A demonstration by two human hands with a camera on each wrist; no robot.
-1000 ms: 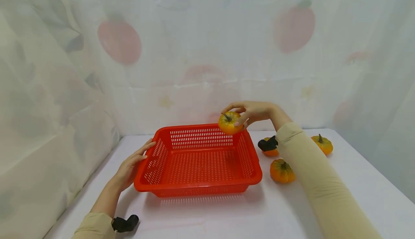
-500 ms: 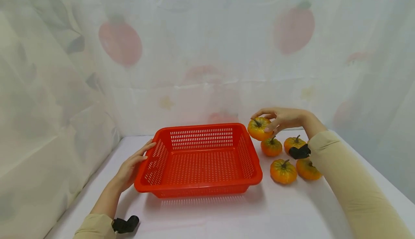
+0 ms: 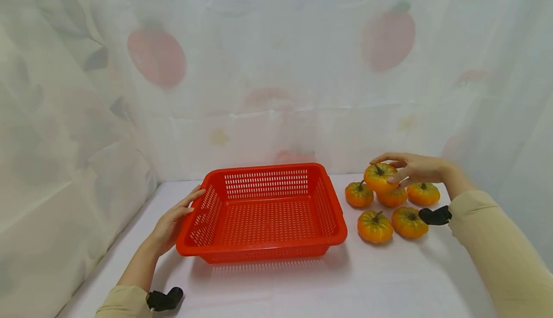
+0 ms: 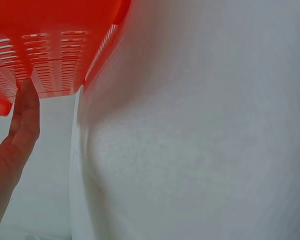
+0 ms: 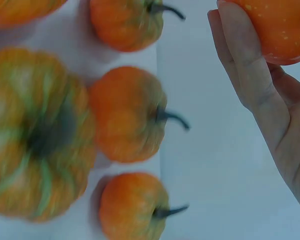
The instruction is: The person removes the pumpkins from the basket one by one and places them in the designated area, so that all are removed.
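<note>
My right hand (image 3: 390, 169) grips a small orange-yellow pumpkin (image 3: 379, 177) by its top, just above several other small pumpkins lying on the white table right of the basket. The nearest of them are one (image 3: 358, 194) on the left and one (image 3: 374, 227) in front. In the right wrist view my fingers (image 5: 242, 65) curl round the held pumpkin (image 5: 280, 27), with another pumpkin (image 5: 127, 120) below. My left hand (image 3: 183, 207) rests with straight fingers against the left wall of the red slotted basket (image 3: 259, 252), which holds nothing. The left wrist view shows those fingers (image 4: 25, 115) beside the basket (image 4: 50, 50).
A pale curtain printed with fruit hangs close behind the table and along its left side. The white tabletop (image 3: 302, 289) stretches in front of the basket. A black wrist camera (image 3: 434, 215) sits on my right sleeve near the pumpkins.
My right hand carried the pumpkin from above the basket's far right corner, rightward and lower, to just over the group of pumpkins. The left hand and basket stayed put.
</note>
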